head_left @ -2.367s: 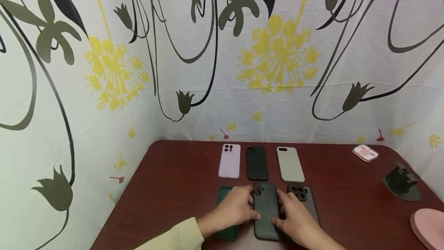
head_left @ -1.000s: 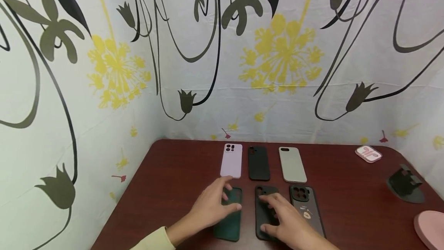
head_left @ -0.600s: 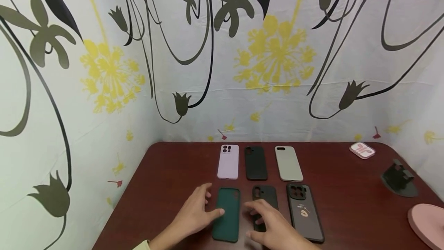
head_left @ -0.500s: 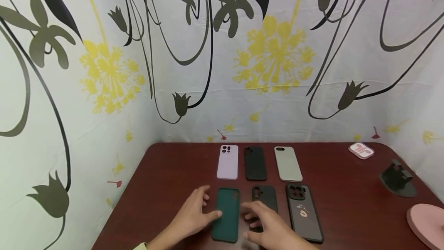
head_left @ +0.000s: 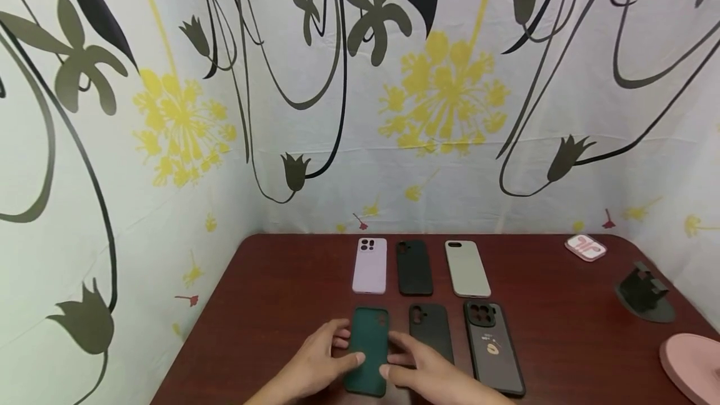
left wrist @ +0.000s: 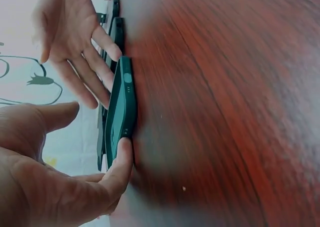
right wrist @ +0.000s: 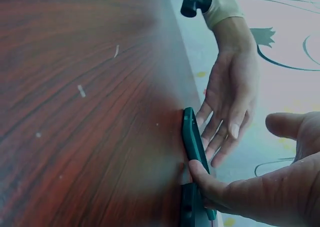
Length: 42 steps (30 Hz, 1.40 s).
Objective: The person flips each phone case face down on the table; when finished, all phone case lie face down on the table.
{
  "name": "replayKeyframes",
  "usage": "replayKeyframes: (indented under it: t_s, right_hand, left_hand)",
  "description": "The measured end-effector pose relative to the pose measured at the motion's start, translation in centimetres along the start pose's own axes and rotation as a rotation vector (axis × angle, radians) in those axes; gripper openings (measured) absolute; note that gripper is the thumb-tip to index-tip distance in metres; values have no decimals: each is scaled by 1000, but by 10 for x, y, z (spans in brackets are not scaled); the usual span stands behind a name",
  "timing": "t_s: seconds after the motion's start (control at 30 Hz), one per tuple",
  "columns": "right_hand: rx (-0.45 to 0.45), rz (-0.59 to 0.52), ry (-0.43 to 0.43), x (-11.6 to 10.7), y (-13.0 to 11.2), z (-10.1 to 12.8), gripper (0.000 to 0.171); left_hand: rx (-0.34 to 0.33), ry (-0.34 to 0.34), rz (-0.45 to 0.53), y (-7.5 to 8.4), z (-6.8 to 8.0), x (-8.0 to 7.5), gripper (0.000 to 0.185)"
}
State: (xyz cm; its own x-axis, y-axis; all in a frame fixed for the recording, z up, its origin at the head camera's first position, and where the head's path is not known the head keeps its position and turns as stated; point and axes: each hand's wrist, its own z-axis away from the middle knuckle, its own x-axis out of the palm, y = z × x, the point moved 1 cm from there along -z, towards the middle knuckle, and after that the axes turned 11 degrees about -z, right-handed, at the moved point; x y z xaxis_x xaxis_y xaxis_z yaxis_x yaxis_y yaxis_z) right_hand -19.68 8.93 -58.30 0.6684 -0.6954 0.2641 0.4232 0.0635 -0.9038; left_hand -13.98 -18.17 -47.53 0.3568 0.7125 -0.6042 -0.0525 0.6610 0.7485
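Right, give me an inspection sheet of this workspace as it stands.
Surface: dark red wooden table, set in a corner.
Job's things: dark green phone case flat in the near row, left end.
Clutter: five more cases in two rows: lilac case, black case, grey-green case, dark case, printed dark case; pink earbud box, black stand, pink disc at right.
Hands: left hand and right hand, fingers straight, touch the green case's two long edges.
Cables: nothing seen.
Surroundings: floral-print sheets on both walls.
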Motion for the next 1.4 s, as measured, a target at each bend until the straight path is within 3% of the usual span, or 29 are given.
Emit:
replayKeyframes:
  t_s: [0.4,0.53,0.7,0.87,0.97,1.13,1.2,1.4]
  right_hand:
    - [69,-124,-42,-6,1,0,89]
    - [87,-138,-19,-7,2,3,91]
    - [48,-229,52,-10,0,9,93]
    - [12,-203,148,42,-67,54,87]
    - [-30,-182,186,65,-95,74,80]
    - [-70,-192,247,61,-89,69,80]
    - [-45,-191,226,55,-84,65,77]
    - [-83,-243,139,40,-55,45,74]
  left_hand:
    - [-70,-32,35,9,-5,0,75]
    - [-79,-39,46,12,-6,2,72]
    - [-51,-53,57,16,-8,6,70]
    - [-38,-75,57,20,-9,9,71]
    - [-31,-100,127,22,-10,12,74]
    - [-45,-153,266,24,-12,15,76]
    - [-60,-161,278,25,-14,15,75]
    - [-60,-154,267,27,-15,17,76]
